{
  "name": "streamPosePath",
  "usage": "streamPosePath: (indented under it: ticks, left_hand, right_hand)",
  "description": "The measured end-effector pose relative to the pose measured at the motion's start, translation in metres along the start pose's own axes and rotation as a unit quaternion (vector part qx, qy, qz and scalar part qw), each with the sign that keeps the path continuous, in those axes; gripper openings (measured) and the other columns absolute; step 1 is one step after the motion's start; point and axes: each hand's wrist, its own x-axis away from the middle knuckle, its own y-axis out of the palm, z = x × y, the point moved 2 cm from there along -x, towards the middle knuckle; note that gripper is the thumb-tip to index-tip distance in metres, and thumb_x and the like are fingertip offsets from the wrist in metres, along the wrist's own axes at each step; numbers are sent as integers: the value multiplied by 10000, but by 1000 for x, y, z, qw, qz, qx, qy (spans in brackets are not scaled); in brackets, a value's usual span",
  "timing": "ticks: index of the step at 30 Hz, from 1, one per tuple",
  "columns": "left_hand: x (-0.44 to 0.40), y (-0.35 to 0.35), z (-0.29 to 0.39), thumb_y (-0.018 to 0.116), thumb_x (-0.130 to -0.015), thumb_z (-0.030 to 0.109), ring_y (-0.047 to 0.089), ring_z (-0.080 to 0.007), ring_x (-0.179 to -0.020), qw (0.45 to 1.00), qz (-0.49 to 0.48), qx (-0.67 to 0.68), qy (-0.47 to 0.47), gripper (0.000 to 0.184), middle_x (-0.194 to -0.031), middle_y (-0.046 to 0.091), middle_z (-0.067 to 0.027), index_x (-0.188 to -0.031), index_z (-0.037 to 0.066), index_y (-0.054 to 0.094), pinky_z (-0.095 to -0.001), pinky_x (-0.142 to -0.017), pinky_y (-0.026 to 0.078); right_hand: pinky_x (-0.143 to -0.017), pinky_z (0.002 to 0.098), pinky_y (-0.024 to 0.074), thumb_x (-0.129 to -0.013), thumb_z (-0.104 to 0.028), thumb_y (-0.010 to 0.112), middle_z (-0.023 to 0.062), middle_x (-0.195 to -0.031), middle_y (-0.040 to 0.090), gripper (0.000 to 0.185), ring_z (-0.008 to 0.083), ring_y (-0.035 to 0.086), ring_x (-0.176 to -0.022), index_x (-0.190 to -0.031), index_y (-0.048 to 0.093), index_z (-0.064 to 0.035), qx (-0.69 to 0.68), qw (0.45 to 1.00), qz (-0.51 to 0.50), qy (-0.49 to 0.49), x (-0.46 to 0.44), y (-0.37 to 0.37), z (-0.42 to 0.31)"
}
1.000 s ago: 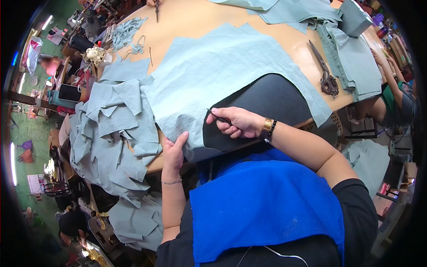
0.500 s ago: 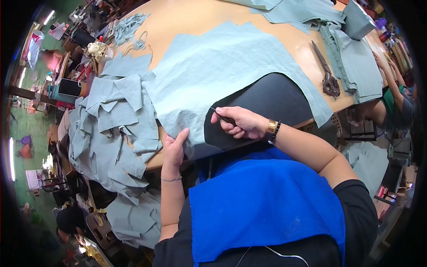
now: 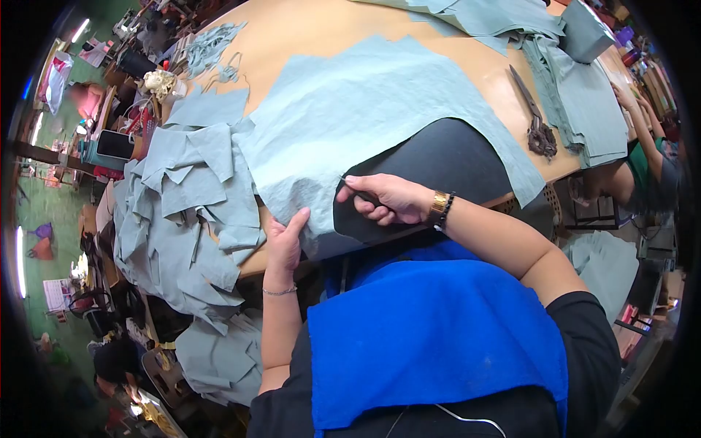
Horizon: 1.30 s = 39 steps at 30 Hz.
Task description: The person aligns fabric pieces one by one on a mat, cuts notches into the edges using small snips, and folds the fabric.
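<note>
A pale grey-green piece of fabric (image 3: 365,102) lies spread at the table's near side, with a curved inner edge around a smooth black panel (image 3: 453,171). My left hand (image 3: 285,237) pinches the fabric's near edge, thumb on top and fingers underneath. The cloth is wrinkled just beyond that thumb. My right hand (image 3: 387,199) is over the black panel, fingers curled round a small dark pointed tool (image 3: 344,178). Its tip meets the fabric's curved edge; most of the tool is hidden in the hand, so its kind is unclear.
Large scissors (image 3: 534,113) lie on the table (image 3: 292,33) to the right. Stacked fabric (image 3: 584,109) with a grey-green block (image 3: 586,35) is at the far right, near another person's arms (image 3: 642,117). Loose fabric pieces (image 3: 182,197) hang over the left edge.
My right hand has shifted slightly left with the pointed tool, along the fabric's curved edge. My left hand keeps its hold in nearly the same place.
</note>
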Motion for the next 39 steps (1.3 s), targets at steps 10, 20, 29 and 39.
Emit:
streamPosePath:
  ticks: [10, 20, 29, 39]
  left_hand:
    - [-6, 4, 65, 671, -900, 86, 566, -257, -1155, 841, 146, -431, 292, 459, -1237, 616, -163, -1334, 18, 537, -351, -1009, 414]
    - [-109, 182, -1, 730, -839, 233, 653, -266, -847, 703, -200, -533, 427, 129, -915, 663, -53, -939, 152, 740, -390, -740, 524]
    - [-112, 173, -2, 718, -865, 177, 651, -197, -648, 827, -131, -409, 361, 64, -814, 663, -26, -895, 125, 739, -325, -610, 515]
    - [-109, 173, 1, 716, -868, 175, 632, -194, -631, 827, -139, -406, 362, 67, -807, 660, -25, -893, 116, 737, -320, -586, 501]
  right_hand:
    - [-450, 176, 290, -1056, -441, 424, -41, -718, 432, 397, 37, 345, -554, -1201, 530, -87, -136, 966, 154, -157, 78, -69, 1]
    - [-399, 154, 291, -1052, -387, 424, -44, -690, 426, 316, 40, 341, -511, -1172, 557, -126, -323, 918, 134, -186, 104, -130, -3]
    - [-399, 160, 267, -1061, -398, 408, -43, -698, 440, 360, 32, 328, -513, -1189, 554, -95, -306, 933, 118, -152, 89, -127, -11]
    - [-386, 164, 275, -1052, -369, 448, -40, -655, 433, 324, 28, 336, -487, -1157, 554, -82, -272, 927, 163, -200, 80, -129, -13]
